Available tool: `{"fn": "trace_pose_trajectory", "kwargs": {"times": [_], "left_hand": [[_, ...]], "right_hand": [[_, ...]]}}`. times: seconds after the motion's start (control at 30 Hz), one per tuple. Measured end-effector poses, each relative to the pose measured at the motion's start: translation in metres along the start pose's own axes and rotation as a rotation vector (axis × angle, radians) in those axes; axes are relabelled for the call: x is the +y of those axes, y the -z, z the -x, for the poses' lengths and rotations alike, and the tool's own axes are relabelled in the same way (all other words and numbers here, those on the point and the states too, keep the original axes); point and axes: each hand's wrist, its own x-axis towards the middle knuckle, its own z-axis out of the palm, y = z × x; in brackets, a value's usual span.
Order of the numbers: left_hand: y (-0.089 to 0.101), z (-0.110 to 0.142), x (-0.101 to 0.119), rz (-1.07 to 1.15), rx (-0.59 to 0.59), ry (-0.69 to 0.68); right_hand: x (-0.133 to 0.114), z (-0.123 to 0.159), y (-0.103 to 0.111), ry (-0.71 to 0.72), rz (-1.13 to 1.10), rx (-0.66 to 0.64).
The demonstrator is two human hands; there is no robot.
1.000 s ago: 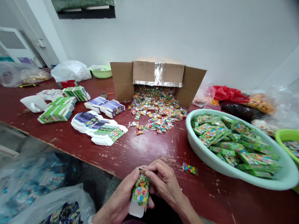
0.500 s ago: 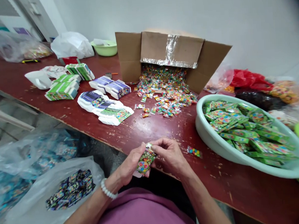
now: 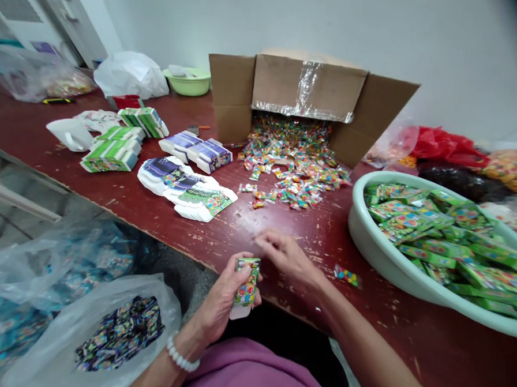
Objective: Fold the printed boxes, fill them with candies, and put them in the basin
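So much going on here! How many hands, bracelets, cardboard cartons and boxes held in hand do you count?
Hands: 2 (left hand, right hand)
Bracelets: 1 (white beaded bracelet)
Cardboard cartons: 1 (cardboard carton)
Boxes in hand: 1 (green printed box)
Total: 5

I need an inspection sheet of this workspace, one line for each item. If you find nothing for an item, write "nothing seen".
Surface: dark red wooden table, paint worn and chipped.
Job's things: green printed carton with a white end; wrapped candies spilling from a cardboard box; pale green basin full of green cartons.
Clutter: flat printed carton blanks, small candy packet, red plastic bag.
Hands: left hand holds the carton upright; right hand is open beside it, holding nothing.
Cables: nothing seen.
Surroundings: white wall, door, plastic bag of dark packets beside the table.
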Motion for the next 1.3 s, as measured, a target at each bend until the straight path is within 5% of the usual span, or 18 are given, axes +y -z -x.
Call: {"fn": "trace_pose_trajectory", "kwargs": {"times": [0.13, 0.23, 0.43, 0.6, 0.73, 0.83, 0.93, 1.07, 1.3], "left_hand": [[0.008, 0.014, -0.01, 0.113, -0.057, 0.086], [0.025, 0.024, -0.023, 0.113, -0.102, 0.168], [0.093, 0.039, -0.015, -0.345, -0.098, 0.181], [0.121, 0.045, 0.006, -0.774, -0.305, 0.358], [0.105, 0.043, 0.01, -0.532, -0.28, 0.289], [0.08, 0.036, 0.012, -0.322, -0.199, 0.206], [0.053, 0.029, 0.012, -0.297, -0.173, 0.122], [0.033, 0.024, 0.009, -0.364, -0.164, 0.034], [0.028, 0.026, 0.003, -0.496, -0.19, -0.02]], "right_hand": [[0.037, -0.063, -0.006, -0.074, 0.342, 0.078], [0.05, -0.082, -0.017, -0.098, 0.439, 0.026], [0.045, -0.059, -0.021, -0.162, 0.585, -0.066], [0.038, -0.031, -0.007, -0.199, 0.581, -0.019], [0.025, -0.003, 0.004, -0.241, 0.417, 0.136], [0.003, 0.019, 0.003, -0.301, -0.117, 0.335], [-0.02, 0.035, -0.005, -0.337, -0.502, 0.36], [-0.032, 0.044, -0.013, -0.298, -0.404, 0.313], [-0.042, 0.048, -0.011, -0.054, -0.154, 0.226]]}}
